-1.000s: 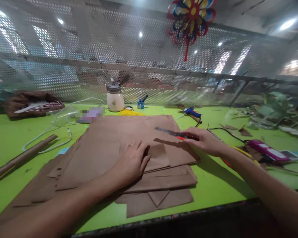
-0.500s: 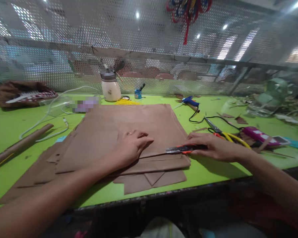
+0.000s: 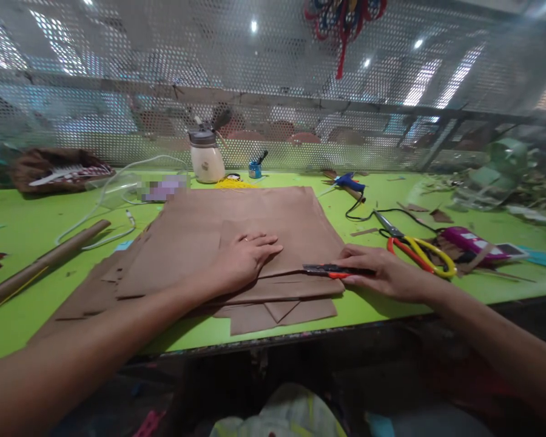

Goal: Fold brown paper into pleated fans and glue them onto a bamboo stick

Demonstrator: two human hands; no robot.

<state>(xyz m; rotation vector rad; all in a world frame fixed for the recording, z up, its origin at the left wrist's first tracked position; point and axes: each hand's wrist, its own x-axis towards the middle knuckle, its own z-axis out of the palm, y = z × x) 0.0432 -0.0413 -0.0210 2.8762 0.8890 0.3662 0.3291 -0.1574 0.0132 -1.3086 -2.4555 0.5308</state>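
Note:
A stack of brown paper sheets (image 3: 186, 224) lies in front of me, its edges uneven at the left and front. My left hand (image 3: 246, 258) presses on the top sheets, fingers stretched toward the right. In my right hand (image 3: 377, 270) is a utility knife (image 3: 330, 270) with black and orange parts, held at the right edge of the stack. Its blade points left along the slit or edge of the upper paper. A smaller folded brown piece (image 3: 279, 312) sticks out from under the front of the stack.
Scissors (image 3: 418, 252) with red and yellow handles lie right of my right hand, near a purple item (image 3: 471, 244). Behind are a blue glue gun (image 3: 348, 182), a blue jar (image 3: 255, 170) and a white jug (image 3: 207, 162). A brown roll (image 3: 45, 264) lies left on the green table (image 3: 13, 230).
My left hand has flattened onto the paper, its fingers lower than before. The knife has come down closer to the sheet's edge. The camera view has shifted slightly.

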